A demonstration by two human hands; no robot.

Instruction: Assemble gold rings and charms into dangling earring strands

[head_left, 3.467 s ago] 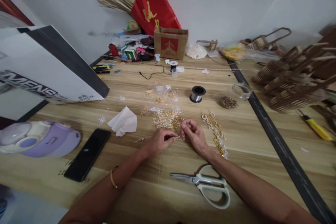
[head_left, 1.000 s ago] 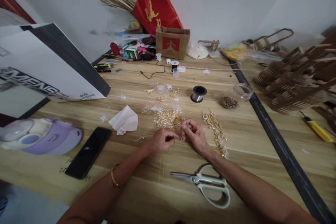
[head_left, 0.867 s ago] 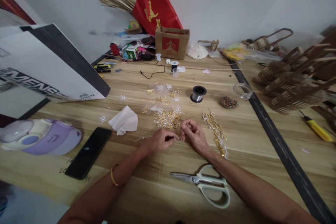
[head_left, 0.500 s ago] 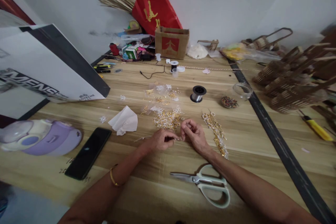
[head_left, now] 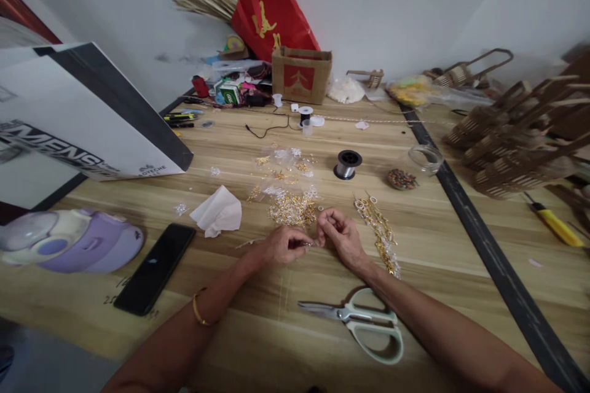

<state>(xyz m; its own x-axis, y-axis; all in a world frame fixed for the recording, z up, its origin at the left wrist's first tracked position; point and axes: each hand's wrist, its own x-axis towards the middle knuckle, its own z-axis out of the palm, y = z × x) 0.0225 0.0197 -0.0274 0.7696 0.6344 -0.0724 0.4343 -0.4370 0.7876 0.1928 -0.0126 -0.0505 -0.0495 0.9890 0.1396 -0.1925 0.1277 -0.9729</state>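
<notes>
My left hand (head_left: pixel 286 245) is closed in a pinch at the middle of the table, with a tiny shiny piece at its fingertips, too small to name. Almost touching it, my right hand (head_left: pixel 338 234) pinches too; what lies between its fingers is hidden. A thin clear thread (head_left: pixel 282 295) trails on the wood below my left hand. Just beyond both hands lies a heap of gold and silver beads (head_left: pixel 292 209). Finished-looking beaded strands (head_left: pixel 380 233) lie to the right of my right hand. White-handled scissors (head_left: pixel 364 316) rest near my right forearm.
A wire spool (head_left: pixel 348 164) stands behind the hands, a jar of dark beads (head_left: pixel 403 179) farther right. On the left are a phone (head_left: pixel 154 269), a crumpled tissue (head_left: pixel 217 212), a purple bottle (head_left: pixel 87 242) and a large white box (head_left: pixel 92 116). Woven baskets (head_left: pixel 511 141) crowd the right.
Both hands stay almost in place. A shiny bit at my left fingertips shows slightly more plainly; otherwise the table looks the same.
</notes>
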